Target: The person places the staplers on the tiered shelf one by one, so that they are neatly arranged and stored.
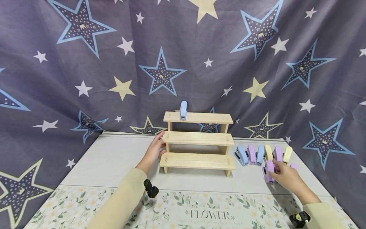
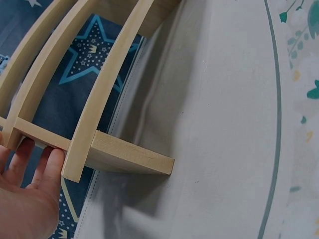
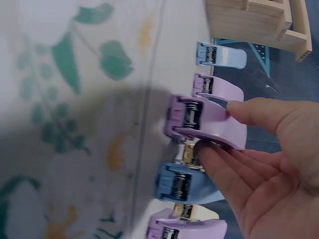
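A purple stapler [image 1: 268,171] is pinched between the thumb and fingers of my right hand [image 1: 287,178], in front of a row of staplers. In the right wrist view, the thumb presses one side of this purple stapler [image 3: 214,119], with fingers on the other. My left hand [image 1: 154,149] grips the left end of the three-tier wooden shelf [image 1: 197,138] beside its middle step. The left wrist view shows the fingers [image 2: 50,167] curled against the shelf's side frame [image 2: 42,134]. On the top step, near its left end, stands a blue stapler [image 1: 183,110].
Right of the shelf, the row includes a blue stapler [image 1: 242,155], a purple stapler [image 1: 251,154] and a yellow stapler [image 1: 287,155]. Another purple stapler [image 1: 294,166] is partly hidden behind my right hand. A star-patterned curtain [image 1: 200,79] hangs behind the table [image 1: 120,159].
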Demonstrator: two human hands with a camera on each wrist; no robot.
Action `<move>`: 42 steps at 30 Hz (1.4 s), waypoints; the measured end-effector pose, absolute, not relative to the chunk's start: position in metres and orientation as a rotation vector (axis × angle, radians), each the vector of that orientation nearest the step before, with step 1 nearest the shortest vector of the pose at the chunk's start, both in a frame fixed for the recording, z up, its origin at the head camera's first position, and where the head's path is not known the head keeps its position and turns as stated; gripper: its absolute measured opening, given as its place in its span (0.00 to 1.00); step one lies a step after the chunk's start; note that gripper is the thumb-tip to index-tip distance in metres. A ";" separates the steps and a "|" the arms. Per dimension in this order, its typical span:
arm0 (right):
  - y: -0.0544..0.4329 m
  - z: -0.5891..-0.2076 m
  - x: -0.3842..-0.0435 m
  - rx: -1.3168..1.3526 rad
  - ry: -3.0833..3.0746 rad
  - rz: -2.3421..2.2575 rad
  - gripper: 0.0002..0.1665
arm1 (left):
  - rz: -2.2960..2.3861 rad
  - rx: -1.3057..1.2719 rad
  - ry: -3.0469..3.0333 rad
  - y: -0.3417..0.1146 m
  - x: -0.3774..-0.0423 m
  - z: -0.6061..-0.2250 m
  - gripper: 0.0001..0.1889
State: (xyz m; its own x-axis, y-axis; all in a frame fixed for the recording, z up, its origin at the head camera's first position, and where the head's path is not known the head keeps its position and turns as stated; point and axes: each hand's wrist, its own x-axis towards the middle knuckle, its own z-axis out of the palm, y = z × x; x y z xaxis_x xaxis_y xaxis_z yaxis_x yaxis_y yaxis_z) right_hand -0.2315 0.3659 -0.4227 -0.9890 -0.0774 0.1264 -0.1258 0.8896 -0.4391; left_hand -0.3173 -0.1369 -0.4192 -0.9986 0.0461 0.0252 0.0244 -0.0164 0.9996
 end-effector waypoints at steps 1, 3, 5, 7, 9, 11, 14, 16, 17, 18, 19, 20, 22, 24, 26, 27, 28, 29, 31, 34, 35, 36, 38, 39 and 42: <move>0.366 -0.424 -0.231 0.163 -2.959 0.682 0.39 | 2.223 0.077 2.200 -0.137 -0.317 -0.419 0.29; 0.365 -0.424 -0.231 0.171 -2.972 0.663 0.40 | 2.211 0.076 2.218 -0.137 -0.316 -0.419 0.29; 0.363 -0.424 -0.230 0.164 -2.993 0.705 0.41 | 2.199 0.079 2.237 -0.138 -0.315 -0.420 0.29; 0.362 -0.424 -0.229 0.144 -3.019 0.757 0.43 | 2.196 0.081 2.251 -0.138 -0.315 -0.421 0.29; 0.360 -0.424 -0.228 0.109 -3.037 0.812 0.44 | 2.194 0.097 2.267 -0.139 -0.316 -0.421 0.29; 0.359 -0.424 -0.227 0.078 -3.046 0.855 0.45 | 2.196 0.110 2.270 -0.139 -0.315 -0.421 0.29; 0.358 -0.424 -0.227 0.053 -3.041 0.874 0.44 | 2.196 0.105 2.258 -0.140 -0.315 -0.420 0.29; 0.357 -0.424 -0.227 0.047 -3.037 0.889 0.44 | 2.202 0.097 2.236 -0.140 -0.314 -0.419 0.28; 0.357 -0.424 -0.226 0.048 -3.035 0.890 0.43 | 2.205 0.094 2.228 -0.140 -0.314 -0.419 0.28; 0.357 -0.424 -0.226 0.047 -3.034 0.890 0.43 | 2.210 0.091 2.218 -0.140 -0.314 -0.419 0.28; 0.357 -0.425 -0.226 0.051 -3.031 0.895 0.42 | 2.214 0.092 2.210 -0.139 -0.314 -0.419 0.28; 0.357 -0.425 -0.226 0.055 -3.029 0.898 0.42 | 2.218 0.094 2.203 -0.139 -0.315 -0.419 0.29; 0.358 -0.424 -0.226 0.062 -3.028 0.906 0.41 | 2.224 0.093 2.192 -0.139 -0.315 -0.419 0.29; 0.359 -0.424 -0.225 0.064 -3.029 0.913 0.41 | 2.225 0.084 2.188 -0.139 -0.316 -0.419 0.28; 0.360 -0.424 -0.225 0.070 -3.031 0.916 0.41 | 2.221 0.079 2.193 -0.138 -0.318 -0.419 0.29; 0.360 -0.423 -0.225 0.073 -3.033 0.916 0.41 | 2.221 0.076 2.195 -0.138 -0.318 -0.419 0.29; 0.361 -0.423 -0.225 0.071 -3.034 0.917 0.42 | 2.219 0.074 2.200 -0.138 -0.319 -0.419 0.29; 0.361 -0.423 -0.225 0.076 -3.034 0.910 0.42 | 2.219 0.074 2.203 -0.138 -0.319 -0.420 0.29; 0.362 -0.423 -0.225 0.082 -3.033 0.897 0.42 | 2.217 0.072 2.208 -0.137 -0.321 -0.421 0.29; 0.363 -0.422 -0.225 0.086 -3.019 0.884 0.39 | 2.208 0.059 2.219 -0.137 -0.321 -0.422 0.29; 0.364 -0.421 -0.225 0.088 -3.011 0.883 0.38 | 2.206 0.057 2.221 -0.137 -0.321 -0.422 0.28; 0.363 -0.420 -0.225 0.093 -3.001 0.894 0.38 | 2.201 0.054 2.225 -0.137 -0.320 -0.422 0.28; 0.363 -0.417 -0.225 0.099 -2.980 0.899 0.36 | 2.196 0.063 2.232 -0.137 -0.320 -0.422 0.28; 0.362 -0.415 -0.225 0.099 -2.970 0.910 0.36 | 2.195 0.069 2.235 -0.137 -0.320 -0.422 0.28; 0.359 -0.408 -0.226 0.100 -2.948 0.923 0.37 | 2.199 0.081 2.229 -0.138 -0.319 -0.421 0.29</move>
State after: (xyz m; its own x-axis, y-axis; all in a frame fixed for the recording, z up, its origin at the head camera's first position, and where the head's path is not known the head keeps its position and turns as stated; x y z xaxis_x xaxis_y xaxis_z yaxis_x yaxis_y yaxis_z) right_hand -0.2258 0.3589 -0.4083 -0.9966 -0.0466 0.0681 -0.0771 0.8194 -0.5680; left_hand -0.3186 -0.1376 -0.4211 -0.9986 0.0437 0.0292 0.0298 0.0131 0.9995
